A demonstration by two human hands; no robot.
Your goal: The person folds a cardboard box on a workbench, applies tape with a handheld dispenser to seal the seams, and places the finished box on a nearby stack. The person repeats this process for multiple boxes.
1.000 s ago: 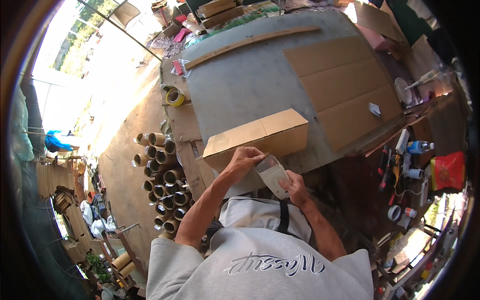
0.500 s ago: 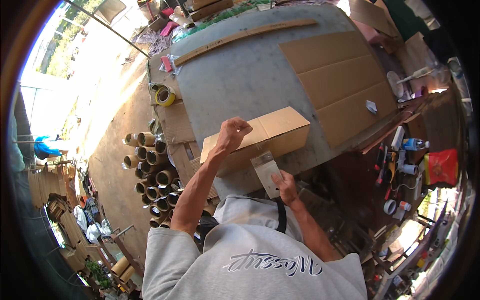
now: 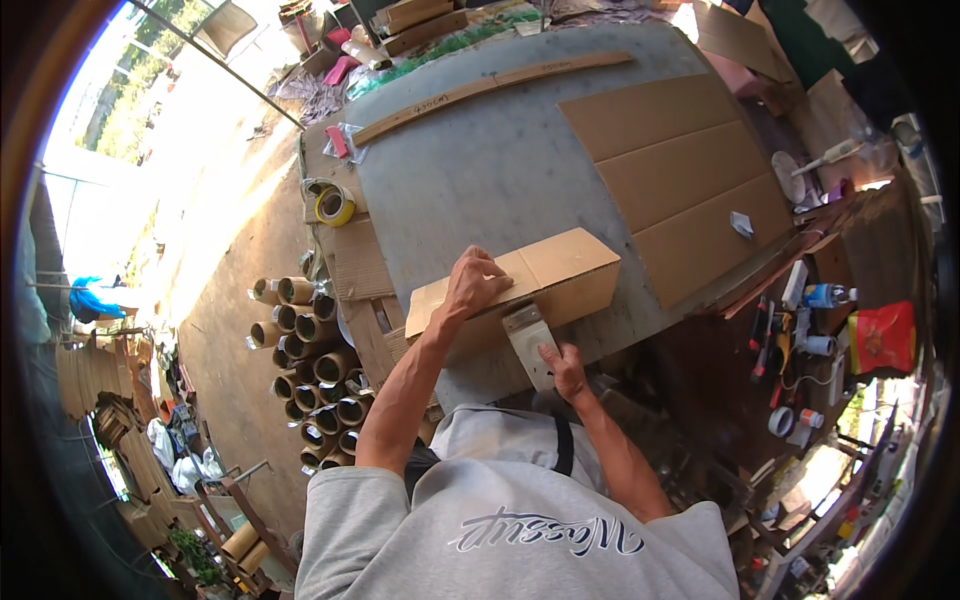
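Note:
A long cardboard box [image 3: 570, 258] lies at the near edge of the grey table, its top seam facing up. My left hand [image 3: 474, 285] rests over the top of the box left of its middle, fingers curled together; whatever they pinch, if anything, is hidden. In my right hand [image 3: 567, 372] is a pale flat hand tool with a metal end [image 3: 531, 345], gripped by its lower part. The metal end is up against the near side of the box, just below the top edge, right of my left hand.
A flat cardboard sheet [image 3: 690, 170] and a wooden strip [image 3: 490, 85] lie on the grey table [image 3: 450, 170]. At its left edge sits a yellow tape roll [image 3: 335, 206]. Several cardboard tubes [image 3: 333, 365] are stacked to the left. Tools and a bottle [image 3: 828, 295] lie at right.
My left hand has come down onto the box top from slightly above it. The pale tool has shifted a little closer to the box's top edge. The whole view has moved slightly.

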